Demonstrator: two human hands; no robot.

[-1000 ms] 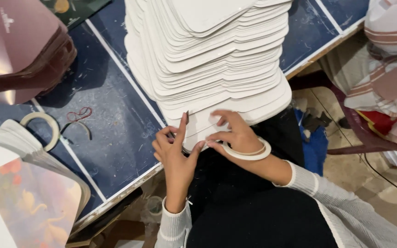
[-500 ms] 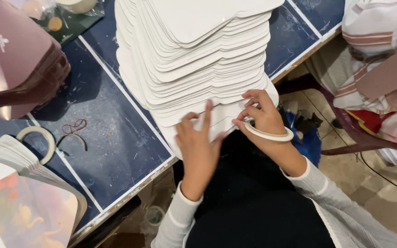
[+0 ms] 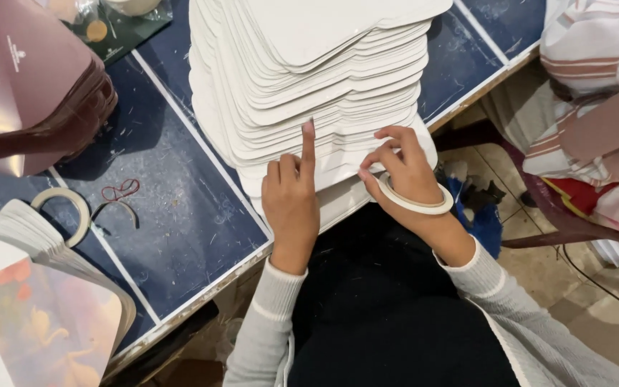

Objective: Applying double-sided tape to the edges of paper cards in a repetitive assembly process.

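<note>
I see the card stack (image 3: 309, 79) towering at the worktop (image 3: 173, 215) near edge. My left hand (image 3: 291, 197) presses one finger up its side, holding nothing; my right hand (image 3: 402, 168) pinches a lower card, tape roll (image 3: 417, 203) ringing the wrist. A hard tug could topple the leaning stack.

I see 1 clear plastic packet (image 3: 112, 25) with a dark green card at the table's far edge, and a maroon printed folder stack (image 3: 26, 86) left of it.
</note>
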